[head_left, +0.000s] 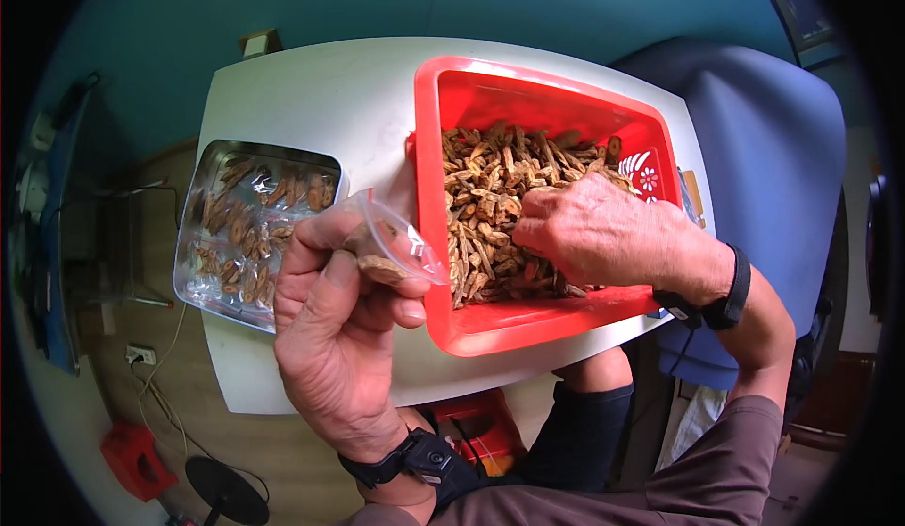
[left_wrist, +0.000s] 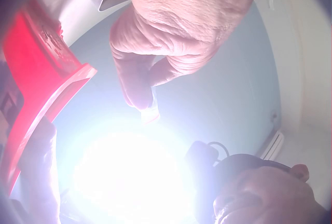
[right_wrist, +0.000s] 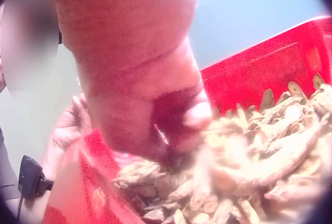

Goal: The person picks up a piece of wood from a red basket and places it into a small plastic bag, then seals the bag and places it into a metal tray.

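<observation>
My left hand (head_left: 339, 337) pinches a small clear zip bag (head_left: 403, 236) between thumb and fingers, just left of the red basket (head_left: 528, 333). A few brown dried root slices (head_left: 380, 269) show inside the bag. In the left wrist view only a small pale bit of the bag (left_wrist: 151, 114) shows beyond the fingertips. My right hand (head_left: 617, 238) reaches into the basket, its curled fingers gripping at the heap of dried root slices (head_left: 483, 215). The right wrist view shows these fingers (right_wrist: 198, 116) right at the heap, and their grip is partly hidden.
A metal tray (head_left: 340, 175) at the left of the white table (head_left: 311, 78) holds several filled clear bags (head_left: 247, 234). A blue-covered piece (head_left: 768, 149) stands at the table's right. On the floor at the left are a red stool (head_left: 135, 458) and a power socket with cables (head_left: 140, 354).
</observation>
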{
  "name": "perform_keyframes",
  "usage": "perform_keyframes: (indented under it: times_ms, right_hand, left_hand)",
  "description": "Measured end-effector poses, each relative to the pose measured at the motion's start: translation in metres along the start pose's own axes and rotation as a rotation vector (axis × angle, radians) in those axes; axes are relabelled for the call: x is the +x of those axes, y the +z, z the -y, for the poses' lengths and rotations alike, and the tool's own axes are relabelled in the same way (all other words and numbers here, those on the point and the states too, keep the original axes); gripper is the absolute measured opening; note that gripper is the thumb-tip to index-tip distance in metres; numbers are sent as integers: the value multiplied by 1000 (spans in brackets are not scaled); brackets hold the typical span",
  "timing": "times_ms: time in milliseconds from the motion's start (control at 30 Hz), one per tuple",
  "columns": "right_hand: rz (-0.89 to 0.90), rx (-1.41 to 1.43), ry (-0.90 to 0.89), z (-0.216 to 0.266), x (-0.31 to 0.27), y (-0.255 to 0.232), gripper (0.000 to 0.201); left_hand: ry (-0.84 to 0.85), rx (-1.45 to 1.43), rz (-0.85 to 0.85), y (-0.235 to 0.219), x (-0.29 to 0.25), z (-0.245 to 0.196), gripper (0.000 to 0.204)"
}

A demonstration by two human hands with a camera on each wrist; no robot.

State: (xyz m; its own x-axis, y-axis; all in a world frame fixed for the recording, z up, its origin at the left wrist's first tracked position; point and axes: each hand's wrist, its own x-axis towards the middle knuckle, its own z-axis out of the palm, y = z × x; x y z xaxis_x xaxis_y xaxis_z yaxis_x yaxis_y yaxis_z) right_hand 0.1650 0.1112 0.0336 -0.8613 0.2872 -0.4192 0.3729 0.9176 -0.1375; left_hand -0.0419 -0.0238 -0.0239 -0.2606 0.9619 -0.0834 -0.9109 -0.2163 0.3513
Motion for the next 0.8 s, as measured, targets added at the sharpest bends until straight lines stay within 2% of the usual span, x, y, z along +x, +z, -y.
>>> perform_keyframes:
  times_ms: [100,133,167,233,367,433,567,800]
  right_hand:
    - [-69,-2,123,-4,-9,-8,25]
    - [-100,27,103,-9,-16,-11,26]
    - [-211,86,38,-13,-24,-8,24]
    - [-160,129,7,-12,-39,-14,22]
    - [-102,270,-54,-6,-51,1,28]
    - [55,126,49,2,-50,2,28]
    - [33,94,11,-14,-52,15,26]
    - [-85,336,44,-25,-73,21,16]
  left_hand:
    - [-33,106,7,-5,-4,-8,30]
    - [-39,81,30,-9,-4,-9,32]
    - [-45,78,34,-11,-4,-8,32]
    - [-42,70,91,-11,-4,-7,33]
    - [-52,82,89,-10,-4,-5,33]
    - [-52,81,89,-9,-3,-4,33]
    - [-59,82,90,-7,-3,-2,32]
    - [-32,188,100,10,-5,6,26]
